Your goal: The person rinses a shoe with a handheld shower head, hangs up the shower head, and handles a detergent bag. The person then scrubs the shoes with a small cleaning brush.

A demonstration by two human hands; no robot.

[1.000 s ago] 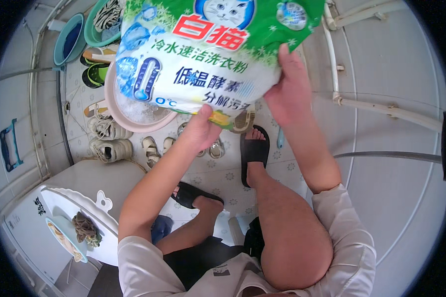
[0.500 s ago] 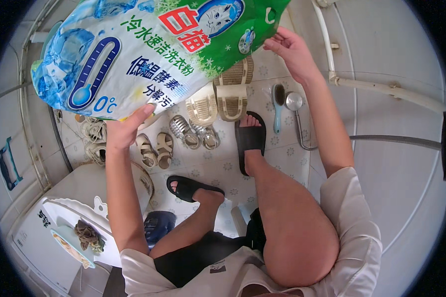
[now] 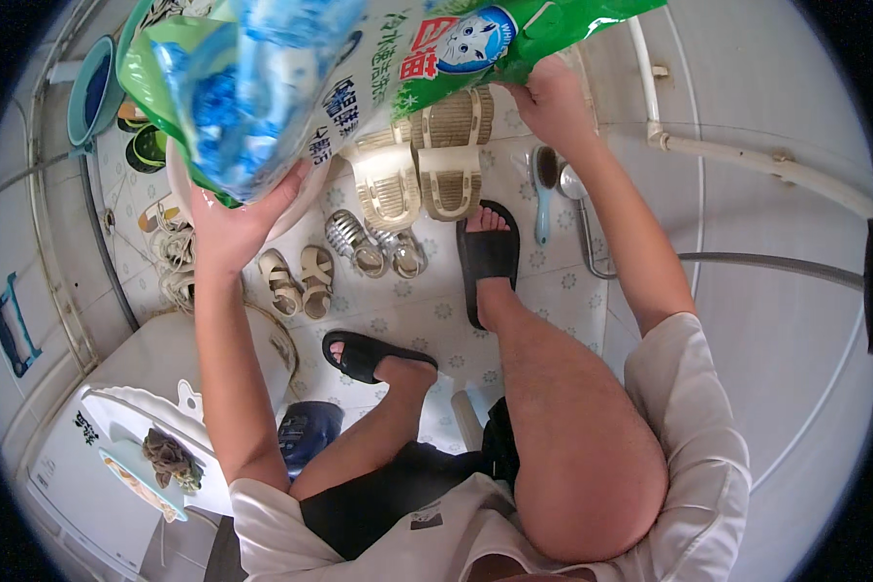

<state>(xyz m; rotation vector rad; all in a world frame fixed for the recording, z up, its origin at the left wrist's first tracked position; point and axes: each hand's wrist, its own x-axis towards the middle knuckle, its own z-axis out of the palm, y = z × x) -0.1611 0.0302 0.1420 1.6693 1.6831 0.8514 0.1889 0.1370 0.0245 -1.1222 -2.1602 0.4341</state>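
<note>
A large green, white and blue bag of washing powder (image 3: pixel 378 82) is tilted and creased in front of me at the top of the view. My left hand (image 3: pixel 238 223) grips its lower left part, thumb on the front and the other fingers hidden. Up by the green end, my right hand (image 3: pixel 550 102) is closed on the bag's edge, its fingertips partly hidden. Beneath the bag's left part shows the rim of a whitish basin (image 3: pixel 310 199), mostly covered. Whether powder is coming out cannot be seen.
Beige slippers (image 3: pixel 388 189), silver sandals (image 3: pixel 357 244) and small beige sandals (image 3: pixel 281 281) stand on the tiled floor. A blue-handled brush (image 3: pixel 543 194) and a shower head (image 3: pixel 570 182) lie at the right. A blue basin (image 3: pixel 94 92) is at far left; pipes (image 3: pixel 771 170) run along the right wall.
The bag has tilted and buckled, its left part turning away and its green end shifting right. My left hand has moved slightly left and up, and a rim beneath shows more.
</note>
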